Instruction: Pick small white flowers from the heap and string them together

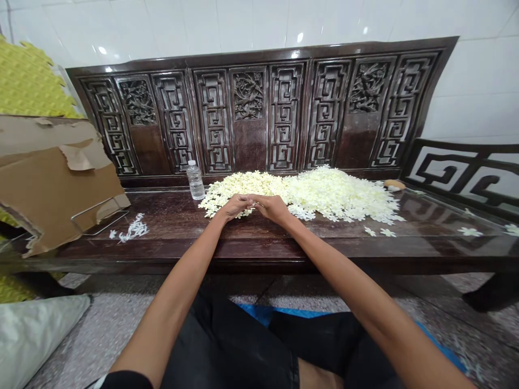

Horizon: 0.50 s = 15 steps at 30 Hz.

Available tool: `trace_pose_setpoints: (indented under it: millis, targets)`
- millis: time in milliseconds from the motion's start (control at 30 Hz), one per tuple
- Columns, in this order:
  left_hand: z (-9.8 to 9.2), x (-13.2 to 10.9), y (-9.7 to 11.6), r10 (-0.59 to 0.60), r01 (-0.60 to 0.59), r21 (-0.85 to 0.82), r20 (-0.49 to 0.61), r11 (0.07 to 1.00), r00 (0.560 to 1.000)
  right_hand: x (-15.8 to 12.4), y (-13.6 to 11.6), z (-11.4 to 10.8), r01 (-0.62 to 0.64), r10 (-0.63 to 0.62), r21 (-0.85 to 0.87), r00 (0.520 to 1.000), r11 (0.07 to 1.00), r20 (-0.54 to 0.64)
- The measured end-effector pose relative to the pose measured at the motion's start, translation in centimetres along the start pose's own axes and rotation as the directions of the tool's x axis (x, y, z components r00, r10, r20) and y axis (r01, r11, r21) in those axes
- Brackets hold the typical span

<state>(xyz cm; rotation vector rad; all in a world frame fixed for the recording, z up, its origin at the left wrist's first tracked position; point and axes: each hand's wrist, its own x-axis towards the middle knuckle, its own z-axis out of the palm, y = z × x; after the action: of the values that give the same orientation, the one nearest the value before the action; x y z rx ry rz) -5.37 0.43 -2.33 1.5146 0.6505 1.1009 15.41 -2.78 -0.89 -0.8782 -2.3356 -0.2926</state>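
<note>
My left hand (235, 207) and my right hand (272, 207) meet at the fingertips in front of a heap of pale yellow artificial flower pieces (243, 182). Both hands are closed in a pinch; whatever small thing sits between the fingers is too small to make out. Beside that heap on the right, and running into it, lies a larger, whiter heap of flower pieces (344, 194). A few loose flower pieces (388, 233) are scattered near the seat's front edge. Farther left on the wood is a small pile of white bits (135, 229).
The dark wooden bench (174, 224) has a carved back (249, 140). A capped clear bottle (195, 181) stands left of the heaps. At far left are a torn cardboard box (52, 183), a wire frame (99, 216) and yellow foam mats (32, 78). A round tan object (394, 185) lies right.
</note>
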Motion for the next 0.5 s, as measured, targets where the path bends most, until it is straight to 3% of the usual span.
trace_pose_setpoints:
  millis: [500]
  targets:
    - [-0.79,-0.25,0.02,0.011,-0.01,0.027,-0.048,1.0,0.999,0.21,0.92,-0.04,-0.029,0.034,0.141,0.999,0.99,-0.035]
